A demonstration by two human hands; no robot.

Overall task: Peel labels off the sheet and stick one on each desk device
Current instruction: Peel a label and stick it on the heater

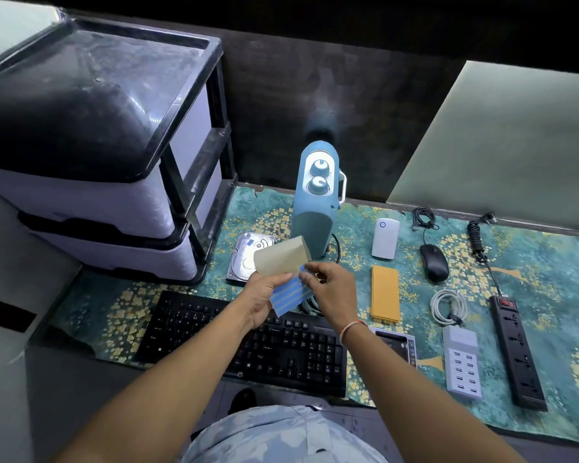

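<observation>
My left hand [263,295] holds the label sheet [290,294] above the black keyboard [248,345]; its lower part carries blue label strips and its bare tan backing [281,257] curls upward. My right hand [331,292] pinches the upper right edge of a blue label on that sheet. A hard drive [248,248] behind the sheet bears a small blue label. To the right lie a blue fan heater [316,202], a white power bank [385,238], a black mouse [434,262], a yellow device [385,292], a white USB hub [462,360] and a black power strip [517,352].
A plastic drawer unit [97,145] fills the left of the desk. A coiled white cable [447,305] lies beside the yellow device, and a black coiled cord [477,235] lies at the back right. A small grey device [396,344] sits right of the keyboard. A patterned green mat [549,279] covers the desk.
</observation>
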